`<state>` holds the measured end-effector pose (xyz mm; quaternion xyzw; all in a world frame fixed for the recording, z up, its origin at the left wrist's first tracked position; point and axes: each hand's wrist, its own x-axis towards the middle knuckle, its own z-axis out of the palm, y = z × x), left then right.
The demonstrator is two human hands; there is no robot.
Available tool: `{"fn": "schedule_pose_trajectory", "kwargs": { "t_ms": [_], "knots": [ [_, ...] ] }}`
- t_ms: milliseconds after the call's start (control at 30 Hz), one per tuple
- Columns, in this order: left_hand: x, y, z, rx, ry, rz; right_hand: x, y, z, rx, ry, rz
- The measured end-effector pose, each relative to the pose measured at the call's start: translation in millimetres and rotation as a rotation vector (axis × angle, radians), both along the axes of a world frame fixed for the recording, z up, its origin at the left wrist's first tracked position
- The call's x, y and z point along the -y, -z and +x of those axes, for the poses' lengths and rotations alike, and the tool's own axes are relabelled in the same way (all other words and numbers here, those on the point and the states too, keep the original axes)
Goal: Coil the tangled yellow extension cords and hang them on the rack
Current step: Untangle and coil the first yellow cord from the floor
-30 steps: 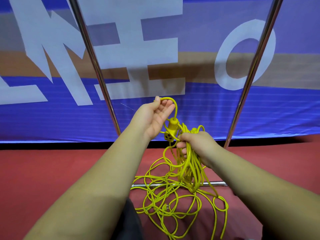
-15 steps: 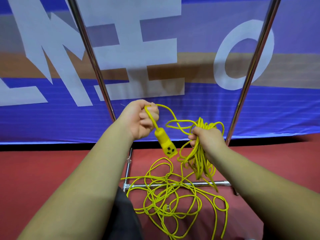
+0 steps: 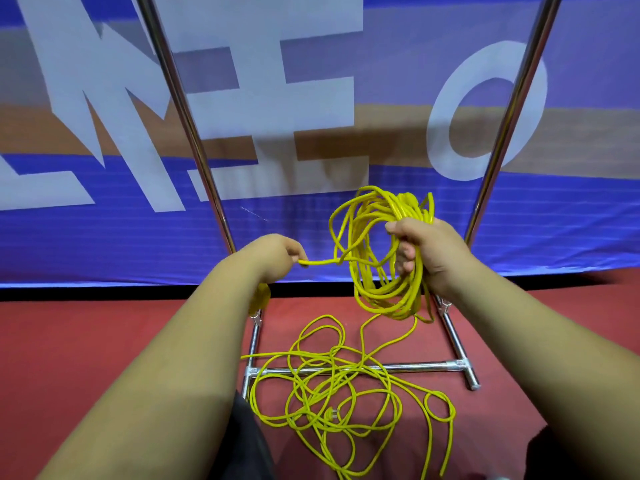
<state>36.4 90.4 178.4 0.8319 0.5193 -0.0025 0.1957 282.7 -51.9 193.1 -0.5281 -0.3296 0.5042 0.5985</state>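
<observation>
My right hand [image 3: 431,252] grips a bundle of yellow cord loops [image 3: 377,247] held up in front of the banner. One strand runs level from the bundle to my left hand [image 3: 277,254], which pinches it. The yellow socket end [image 3: 260,299] hangs below my left wrist, mostly hidden. The rest of the yellow cord [image 3: 346,393] lies tangled on the red floor across the rack's base bar, with a plug [image 3: 332,414] in the heap. The chrome rack [image 3: 363,368] shows two uprights; its top rail is out of view.
The left upright [image 3: 187,126] and right upright [image 3: 509,116] of the rack lean up out of frame. A blue banner with large white letters [image 3: 242,116] stands right behind it. Red floor [image 3: 86,341] stretches to both sides. A dark garment [image 3: 242,445] is at the bottom.
My right hand has lifted the bundle higher and the loops have spread wider. My left hand has slid down along the strand, so the socket now hangs under my wrist.
</observation>
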Motion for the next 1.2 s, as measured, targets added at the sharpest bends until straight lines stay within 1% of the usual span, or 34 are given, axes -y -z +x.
{"fn": "schedule_pose_trajectory", "kwargs": {
  "t_ms": [67,167,267,333,400,500,600,667,700,800,867,933,1000,1100,1200],
  "knots": [
    [2.7,4.8,1.9,-0.052,0.133,-0.079,3.4,-6.3,1.0,0.009,-0.054,0.018],
    [12.2,8.8,11.9,-0.087,0.303,-0.196,9.4,-15.5,0.6,0.143,-0.083,0.008],
    [18.8,12.4,21.4,-0.030,0.438,-0.307,10.7,-20.2,1.4,0.250,-0.054,0.009],
    [22.8,14.6,24.5,0.004,0.487,-0.372,9.5,-20.3,1.8,0.270,-0.047,0.015],
    [25.2,18.7,27.0,0.039,0.485,-0.415,8.1,-19.7,2.2,0.203,-0.064,0.010],
    [30.3,22.9,31.7,0.031,0.449,-0.496,7.1,-19.8,3.1,-0.016,-0.098,-0.045],
    [42.5,24.3,42.8,0.059,0.392,-0.666,5.2,-17.9,3.6,-0.203,-0.093,-0.089],
    [49.6,22.2,51.1,0.050,0.360,-0.657,3.2,-17.6,4.5,-0.281,-0.082,-0.093],
    [52.5,20.7,54.9,0.044,0.348,-0.599,2.4,-17.7,5.0,-0.297,-0.078,-0.094],
    [58.3,17.0,62.8,0.068,0.318,-0.306,0.7,-18.6,7.1,-0.277,-0.066,-0.104],
    [61.2,15.1,65.5,0.130,0.306,-0.145,-0.2,-18.8,8.7,-0.277,-0.057,-0.107],
    [63.1,13.4,67.5,0.185,0.288,-0.116,-1.1,-18.9,11.3,-0.312,-0.036,-0.107],
    [62.9,10.2,66.2,0.270,0.235,-0.193,-1.5,-19.9,15.3,-0.346,-0.022,-0.100],
    [63.4,-0.1,61.6,0.615,0.033,-0.403,-2.1,-21.5,20.9,-0.390,-0.053,-0.085],
    [57.9,-11.1,60.8,0.856,-0.197,-0.425,-3.1,-20.3,26.2,-0.350,-0.064,-0.078]
  ]
}}
